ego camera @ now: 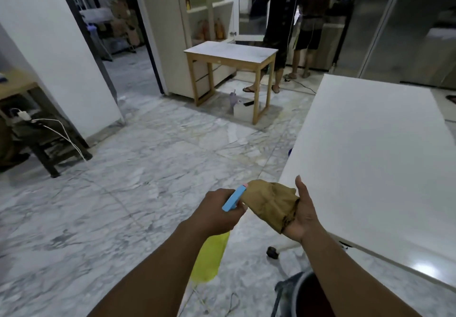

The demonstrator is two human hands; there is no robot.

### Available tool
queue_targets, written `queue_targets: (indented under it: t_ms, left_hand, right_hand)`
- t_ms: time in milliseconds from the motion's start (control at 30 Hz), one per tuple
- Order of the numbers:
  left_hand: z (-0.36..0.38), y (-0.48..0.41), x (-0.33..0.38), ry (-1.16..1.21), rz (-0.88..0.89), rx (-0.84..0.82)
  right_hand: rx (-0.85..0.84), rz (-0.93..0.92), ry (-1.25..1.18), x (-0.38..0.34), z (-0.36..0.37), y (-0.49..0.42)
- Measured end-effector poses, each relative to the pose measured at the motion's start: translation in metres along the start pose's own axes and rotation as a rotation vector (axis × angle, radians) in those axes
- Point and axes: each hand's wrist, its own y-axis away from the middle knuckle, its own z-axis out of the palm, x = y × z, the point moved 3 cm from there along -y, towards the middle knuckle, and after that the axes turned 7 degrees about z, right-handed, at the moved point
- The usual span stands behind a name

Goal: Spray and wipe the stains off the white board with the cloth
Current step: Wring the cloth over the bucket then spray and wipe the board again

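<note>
The white board (375, 159) lies flat on the right, its near-left corner just beyond my hands; no stain shows on its surface from here. My left hand (217, 214) grips a spray bottle (209, 260) with a yellow body and a blue head, the nozzle pointing at the cloth. My right hand (302, 214) holds a crumpled brown cloth (270, 204) in its palm, thumb raised. Both hands hover over the floor beside the board's left edge.
A small wooden table (232, 56) with a white top stands ahead, a box beneath it. Two people (283, 20) stand at the back. A dark stool (47, 144) with a white cable is at left. A caster wheel (272, 252) sits under the board.
</note>
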Motion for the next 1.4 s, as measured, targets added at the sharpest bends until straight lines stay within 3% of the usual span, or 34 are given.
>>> queue_targets:
  t_ms: [367,467,733,1067,1200,1400]
  left_hand:
    - [-0.063,-0.158,-0.064,-0.043,0.065,-0.113]
    - [-0.080,-0.202,-0.073,-0.027,0.081,-0.108]
    - [-0.077,-0.324,-0.078,0.054,0.124,-0.317]
    - [-0.024,-0.459,-0.046,0.108,0.423,-0.577]
    - [0.024,-0.471,-0.019,0.142,0.498,-0.718]
    - [0.113,-0.471,0.053,0.136,0.732,-0.915]
  right_hand:
    - [0.325,-0.060,0.170,-0.063,0.060,-0.154]
    - [0.375,-0.062,0.189,-0.091,0.068,-0.174]
    - [0.583,-0.169,0.167,-0.155,0.062,-0.185]
    - [0.869,-0.265,0.179,-0.194,0.030,-0.178]
    - [1.050,-0.208,0.115,-0.171,-0.009,-0.142]
    - [1.366,-0.344,-0.075,-0.166,-0.088,-0.067]
